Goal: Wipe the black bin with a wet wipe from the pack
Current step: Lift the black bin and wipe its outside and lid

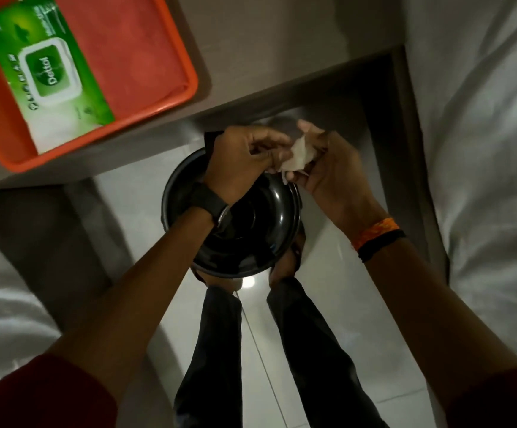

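Observation:
The round black bin (pixel 251 239) stands on the pale tiled floor in front of my feet, seen from above with its shiny domed lid up. Over its far rim my left hand (pixel 241 159) and my right hand (pixel 328 168) meet, both pinching a crumpled white wet wipe (pixel 298 156) between them. The wipe hangs just above the bin's rim; whether it touches the bin is unclear. The green wet wipe pack (pixel 44 72) lies with its lid closed in the orange tray (pixel 158 88) at the upper left.
The tray sits on a grey-brown side table (pixel 251 50) whose edge overhangs the bin's far side. White bedding (pixel 482 149) lies to the right and more at the lower left (pixel 10 304). My dark-trousered legs (pixel 306 350) stand on the floor tiles below the bin.

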